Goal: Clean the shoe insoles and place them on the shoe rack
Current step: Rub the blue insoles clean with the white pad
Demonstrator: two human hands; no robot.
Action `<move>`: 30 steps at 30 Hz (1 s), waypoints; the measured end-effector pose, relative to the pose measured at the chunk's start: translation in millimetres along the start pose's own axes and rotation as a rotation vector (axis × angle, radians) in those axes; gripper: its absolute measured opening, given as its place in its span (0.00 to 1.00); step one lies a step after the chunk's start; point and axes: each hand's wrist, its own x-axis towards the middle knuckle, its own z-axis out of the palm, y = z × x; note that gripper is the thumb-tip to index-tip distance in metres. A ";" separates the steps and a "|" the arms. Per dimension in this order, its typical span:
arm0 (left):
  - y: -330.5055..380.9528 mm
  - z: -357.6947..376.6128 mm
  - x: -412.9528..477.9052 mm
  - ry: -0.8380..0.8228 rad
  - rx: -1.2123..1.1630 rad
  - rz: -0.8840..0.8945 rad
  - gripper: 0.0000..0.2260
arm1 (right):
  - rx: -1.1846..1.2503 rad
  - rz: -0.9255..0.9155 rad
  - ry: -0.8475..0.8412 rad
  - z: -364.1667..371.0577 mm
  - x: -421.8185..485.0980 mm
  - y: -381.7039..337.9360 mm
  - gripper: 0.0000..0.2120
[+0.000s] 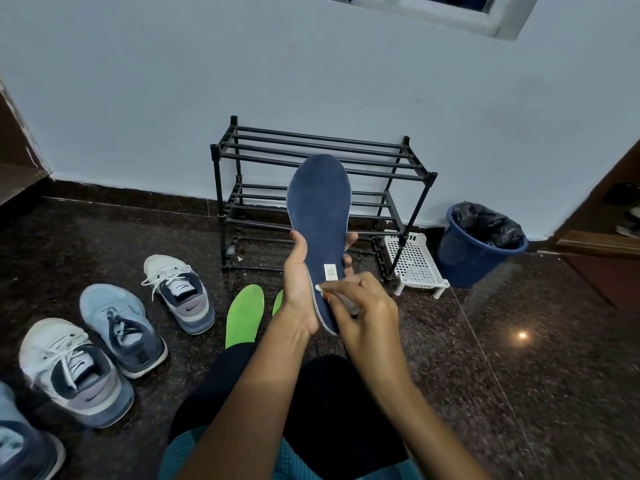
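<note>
My left hand (298,285) grips a dark blue insole (320,216) by its heel end and holds it upright, toe up, in front of the black shoe rack (408,168). My right hand (363,306) pinches a small white wipe (318,288) and presses it on the insole's heel, just below a small white label. The wipe is blurred and mostly hidden by the fingers. Two bright green insoles (244,315) lie on the floor behind my left wrist; one is mostly covered.
Several sneakers (121,327) stand on the dark stone floor at the left. A white perforated stand (414,261) sits beside the rack's right leg. A blue bin (474,254) lined with a black bag stands by the wall at right. My knees fill the bottom centre.
</note>
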 end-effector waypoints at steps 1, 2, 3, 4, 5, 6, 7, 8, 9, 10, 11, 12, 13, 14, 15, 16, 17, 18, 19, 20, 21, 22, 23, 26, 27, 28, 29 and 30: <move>1.1 0.0 -0.3 -0.005 0.000 0.003 0.32 | 0.022 -0.001 -0.012 -0.6 -3.8 -0.8 0.08; 2.1 -0.5 -0.4 -0.005 -0.001 0.011 0.31 | 0.046 0.002 -0.029 -1.5 -8.6 -1.5 0.08; 3.0 -0.9 -0.2 -0.005 -0.004 0.025 0.31 | 0.068 0.005 -0.049 -2.5 -13.7 -2.1 0.08; 3.5 -1.3 0.3 -0.006 -0.009 0.042 0.30 | 0.084 0.005 -0.064 -3.3 -18.2 -2.7 0.08; 3.4 -1.6 1.0 -0.008 -0.013 0.056 0.29 | 0.089 0.002 -0.070 -3.9 -21.8 -3.0 0.07; 2.5 -1.8 2.0 -0.010 -0.014 0.061 0.29 | 0.081 -0.006 -0.069 -4.5 -23.8 -2.9 0.07; 1.5 -1.6 2.7 -0.010 -0.015 0.058 0.29 | 0.065 -0.014 -0.064 -5.0 -24.3 -2.8 0.06; 0.3 -1.4 3.2 -0.010 -0.017 0.051 0.29 | 0.052 -0.015 -0.058 -5.6 -23.3 -2.5 0.06; -0.4 -1.4 3.4 -0.011 -0.021 0.045 0.30 | 0.042 -0.010 -0.054 -6.2 -20.7 -2.4 0.06; -1.0 -1.5 3.4 -0.013 -0.023 0.035 0.30 | 0.031 -0.004 -0.045 -6.2 -17.0 -2.0 0.07; -1.6 -1.4 3.3 -0.014 -0.026 0.022 0.31 | 0.017 0.001 -0.031 -6.1 -12.7 -1.2 0.07; -1.8 -1.3 2.9 -0.016 -0.032 0.008 0.32 | 0.005 0.008 -0.015 -5.5 -8.5 -0.4 0.07; -1.8 -1.1 2.5 -0.017 -0.037 -0.001 0.33 | -0.001 0.018 0.001 -4.3 -5.3 0.3 0.07; -1.4 -0.8 1.6 -0.017 -0.039 -0.004 0.34 | -0.001 0.021 0.014 -2.7 -3.7 0.4 0.07; -1.1 -0.6 0.7 -0.017 -0.037 -0.003 0.34 | 0.003 0.019 0.024 -1.2 -4.2 0.3 0.08; -0.5 -0.6 0.2 -0.018 -0.034 0.002 0.33 | 0.010 0.014 0.029 0.1 -6.2 -0.5 0.08; 0.1 -0.4 -0.1 -0.021 -0.034 0.008 0.31 | 0.022 0.012 0.029 0.8 -9.7 -1.8 0.08; 0.6 -0.7 -0.1 -0.024 -0.040 0.018 0.31 | 0.037 0.010 0.023 1.1 -13.7 -3.0 0.09; 0.9 -1.1 0.4 -0.026 -0.050 0.030 0.30 | 0.052 0.008 0.015 0.8 -17.5 -4.2 0.09; 0.9 -1.4 0.9 -0.028 -0.059 0.040 0.30 | 0.063 0.004 0.010 0.3 -20.4 -5.2 0.09; 0.8 -1.8 1.2 -0.026 -0.062 0.041 0.29 | 0.067 0.000 0.007 -0.3 -21.5 -5.5 0.09; 0.3 -1.8 1.3 -0.026 -0.058 0.032 0.30 | 0.062 -0.003 0.006 -1.1 -20.8 -5.2 0.08; -0.5 -1.5 1.4 -0.029 -0.052 0.018 0.30 | 0.047 -0.006 0.006 -2.0 -18.2 -4.5 0.08; -2.4 0.3 0.6 -0.042 -0.035 -0.039 0.31 | -0.006 -0.010 0.012 -3.0 -5.0 -1.0 0.07; -3.1 1.0 0.3 -0.040 -0.025 -0.069 0.31 | -0.012 -0.002 0.021 -2.9 -0.5 0.0 0.07; -3.3 1.6 0.0 -0.036 -0.017 -0.099 0.31 | -0.013 0.006 0.029 -2.2 3.2 0.7 0.08; -3.1 1.8 -0.1 -0.034 -0.012 -0.115 0.32 | -0.010 0.007 0.032 -1.5 5.3 0.7 0.08; -2.9 1.4 -0.2 -0.035 -0.011 -0.110 0.32 | -0.007 0.000 0.027 -0.7 5.2 0.3 0.08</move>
